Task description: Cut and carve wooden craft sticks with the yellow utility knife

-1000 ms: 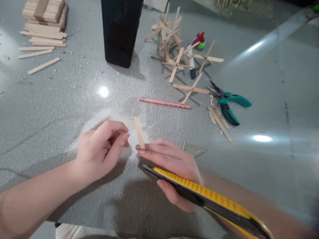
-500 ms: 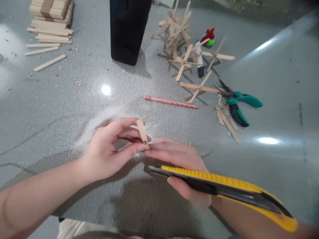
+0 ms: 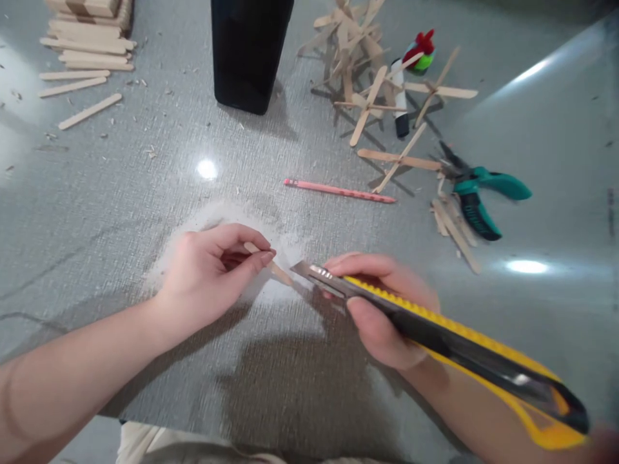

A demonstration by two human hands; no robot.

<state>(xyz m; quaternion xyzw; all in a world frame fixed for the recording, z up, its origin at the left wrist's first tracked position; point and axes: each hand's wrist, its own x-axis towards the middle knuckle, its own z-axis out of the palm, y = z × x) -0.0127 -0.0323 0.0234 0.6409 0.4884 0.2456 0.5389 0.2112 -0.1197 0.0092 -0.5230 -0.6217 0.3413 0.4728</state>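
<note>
My left hand pinches a short wooden craft stick between thumb and fingers, its free end pointing right. My right hand grips a yellow and black utility knife, whose metal blade tip meets the stick's free end. Both hands hover over a patch of pale shavings on the grey table.
A pink pencil lies beyond the hands. Teal pliers and cut stick pieces sit at right. Crossed-stick assemblies and a black box stand at the back. Loose craft sticks are stacked far left.
The stick passed from my right fingers into my left hand and tilted flat. My right hand shifted its grip and brought the knife blade up to the stick's end.
</note>
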